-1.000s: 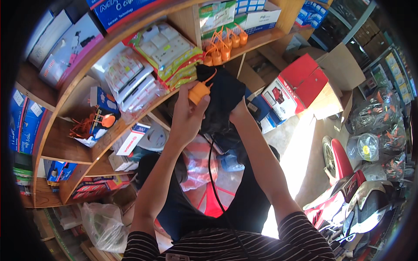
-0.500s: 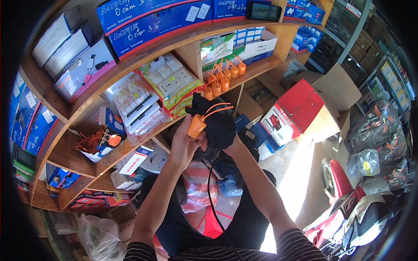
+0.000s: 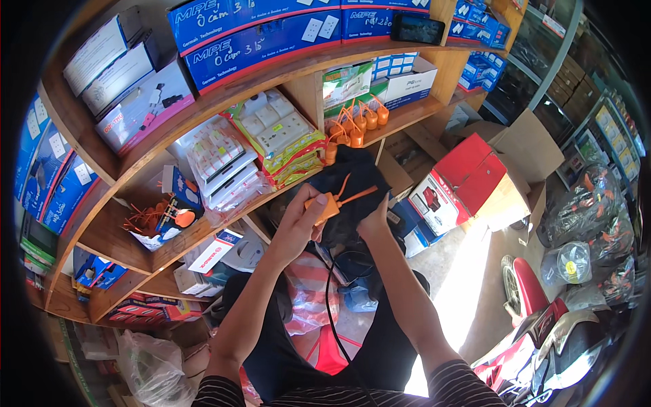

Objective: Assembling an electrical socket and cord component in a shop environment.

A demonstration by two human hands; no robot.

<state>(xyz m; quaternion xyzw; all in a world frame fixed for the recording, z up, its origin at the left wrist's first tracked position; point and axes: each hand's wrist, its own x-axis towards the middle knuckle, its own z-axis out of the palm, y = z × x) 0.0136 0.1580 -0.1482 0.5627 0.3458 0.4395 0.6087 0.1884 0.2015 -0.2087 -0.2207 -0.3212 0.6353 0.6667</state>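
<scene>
Between the fingers of my left hand (image 3: 298,218) is an orange lamp holder (image 3: 326,209), tilted, its two orange wires pointing up and to the right. My right hand (image 3: 375,220) grips the lower right side of a black cloth (image 3: 352,175), whose upper part reaches up to the shelf edge. The cloth lies behind the lamp holder; whether the two touch I cannot tell. Several more orange lamp holders (image 3: 370,119) stand in a group on the shelf just beyond the cloth, wires upward.
Wooden shelving (image 3: 258,78) curves round the front and left, with blue boxes (image 3: 264,51), a phone (image 3: 418,29) and bagged switch plates (image 3: 271,129). A red and white carton (image 3: 453,184) stands to the right, a motorbike (image 3: 536,332) at lower right. A black cable (image 3: 328,298) hangs below my hands.
My left hand has turned the lamp holder from upright to tilted and shifted slightly right. The black cloth is spread wider, and my right hand has moved right with its edge. The view has shifted slightly.
</scene>
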